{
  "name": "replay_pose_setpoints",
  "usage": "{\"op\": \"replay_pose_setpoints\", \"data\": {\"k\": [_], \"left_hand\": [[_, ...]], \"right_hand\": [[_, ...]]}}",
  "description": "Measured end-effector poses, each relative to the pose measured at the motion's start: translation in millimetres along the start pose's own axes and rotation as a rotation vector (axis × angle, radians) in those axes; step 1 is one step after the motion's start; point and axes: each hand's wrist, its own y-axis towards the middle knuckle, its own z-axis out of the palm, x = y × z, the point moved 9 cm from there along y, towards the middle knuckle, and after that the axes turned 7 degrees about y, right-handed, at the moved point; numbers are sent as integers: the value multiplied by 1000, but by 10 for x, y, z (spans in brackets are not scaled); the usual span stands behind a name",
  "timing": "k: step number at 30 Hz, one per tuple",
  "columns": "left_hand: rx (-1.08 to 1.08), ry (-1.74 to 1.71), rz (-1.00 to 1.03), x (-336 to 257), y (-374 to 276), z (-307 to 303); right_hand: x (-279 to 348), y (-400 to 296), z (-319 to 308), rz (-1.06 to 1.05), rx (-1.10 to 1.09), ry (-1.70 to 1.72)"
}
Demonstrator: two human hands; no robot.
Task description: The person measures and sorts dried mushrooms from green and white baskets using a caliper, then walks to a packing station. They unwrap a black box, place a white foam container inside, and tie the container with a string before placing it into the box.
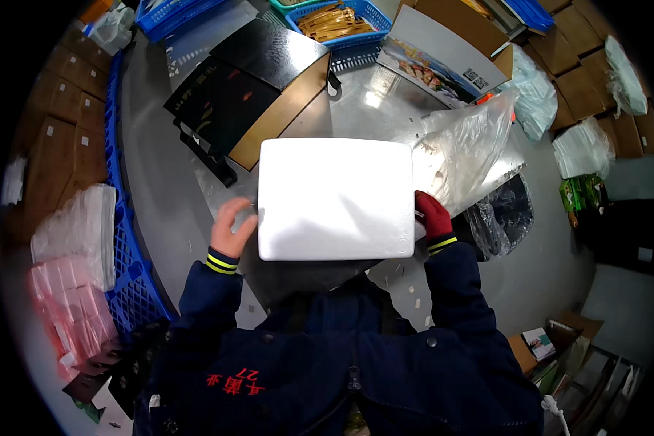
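Observation:
A white foam box or its lid [335, 199] lies in front of me, held level between my two hands. My left hand [232, 228], bare, is at its left side with the fingertips against or very near the edge. At the right side my right hand [434, 216], in a dark red glove, grips the edge; part of its fingers is hidden. Beyond the foam piece, a black gift box [240, 103] with gold sides and a black strap lies on the metal table [354, 111]. A clear plastic bag [468, 147] with pale contents touches the right side.
A blue basket of gold-coloured strips [373, 22] and a printed carton [436, 60] stand at the back. A bin with a black liner [504, 218] is at the right. Blue plastic pallets [136, 283], wrapped foam stacks [82, 234] and brown cartons [60, 152] line the left.

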Motion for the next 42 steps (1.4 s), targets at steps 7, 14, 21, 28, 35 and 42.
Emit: {"op": "replay_pose_setpoints", "data": {"k": [7,14,21,28,35,42], "left_hand": [[-173,-321,168,-1912,79,708],[-276,-60,328,-2608,386,1855],[-560,46,593,-3235,1007,1951],[-261,391,221,-2411,3322,1818],[664,161,818,-3295,2095,4562],[1742,151,1002,-4237,-3189,5838]], "right_hand": [[1215,-525,816,-150,581,627],[1391,-915,696,-87,591,758],[1587,-1176,-375,-582,262,-482],[-579,-2226,-1840,240,-123,632],[-755,-3658,-2316,111,-675,475],[-1196,-5745,-2775,-132,-1375,729]]}}
